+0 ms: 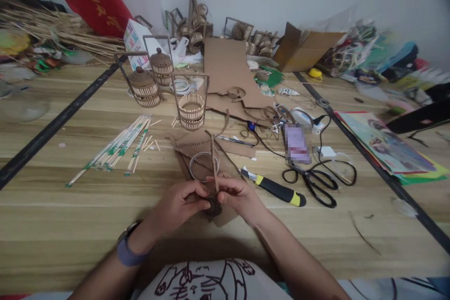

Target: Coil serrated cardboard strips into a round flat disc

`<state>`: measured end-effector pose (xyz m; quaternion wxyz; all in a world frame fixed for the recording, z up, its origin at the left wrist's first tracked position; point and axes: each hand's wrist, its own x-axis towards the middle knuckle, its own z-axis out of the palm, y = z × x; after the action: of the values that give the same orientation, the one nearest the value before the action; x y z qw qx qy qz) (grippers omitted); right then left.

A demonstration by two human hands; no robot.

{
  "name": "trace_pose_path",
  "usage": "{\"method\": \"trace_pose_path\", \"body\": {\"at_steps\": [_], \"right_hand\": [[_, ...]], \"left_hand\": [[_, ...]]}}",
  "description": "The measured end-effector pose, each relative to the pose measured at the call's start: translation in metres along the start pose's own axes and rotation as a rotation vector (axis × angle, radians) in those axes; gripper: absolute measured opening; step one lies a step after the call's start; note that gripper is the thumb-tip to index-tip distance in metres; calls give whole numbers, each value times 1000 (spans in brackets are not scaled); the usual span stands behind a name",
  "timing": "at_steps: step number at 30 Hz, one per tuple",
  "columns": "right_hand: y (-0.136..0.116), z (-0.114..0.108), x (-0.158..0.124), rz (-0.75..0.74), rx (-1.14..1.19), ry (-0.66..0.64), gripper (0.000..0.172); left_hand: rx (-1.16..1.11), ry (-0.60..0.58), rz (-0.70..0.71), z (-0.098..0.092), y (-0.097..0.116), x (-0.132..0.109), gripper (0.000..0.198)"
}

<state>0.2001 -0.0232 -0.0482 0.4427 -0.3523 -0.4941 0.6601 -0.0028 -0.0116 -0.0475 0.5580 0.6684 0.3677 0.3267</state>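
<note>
Between my hands is a small brown coil of cardboard strip (213, 207), rolled into a disc. My left hand (188, 201) pinches the coil from its left side between thumb and fingers. My right hand (239, 196) closes on the loose cardboard strip (214, 161), which stands up from the coil. Behind the fingers a thin metal ring (193, 167) lies on pieces of brown cardboard (188, 143). Just right of my right hand rests a yellow-and-black utility knife (277, 190) with its blade out.
Wrapped sticks (123, 143) lie at left. A small stick basket (191, 110) and two lidded ones stand behind. Black scissors (312, 180), a phone (297, 143) and a cable lie at right. A cardboard sheet (227, 63) and an open box (305, 49) are at the back.
</note>
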Motion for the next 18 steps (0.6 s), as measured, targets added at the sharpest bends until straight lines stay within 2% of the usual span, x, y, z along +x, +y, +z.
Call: {"method": "trace_pose_path", "body": {"at_steps": [3,5,8,12,18], "right_hand": [[1,-6,1,181,69,-87,56],[2,-9,2,262,64,-88,52],[3,-10,3,305,-30,-30,48],[1,-7,3,217,-146,34,45],[-6,0,1,-66,-459,109,24]], "left_hand": [[62,-51,17,-1,3,0,9],[85,-78,28,-1,5,1,7],[123,-67,45,-1,5,2,8],[207,32,43,0,7,2,6],[189,228,-58,3,5,1,18]]}}
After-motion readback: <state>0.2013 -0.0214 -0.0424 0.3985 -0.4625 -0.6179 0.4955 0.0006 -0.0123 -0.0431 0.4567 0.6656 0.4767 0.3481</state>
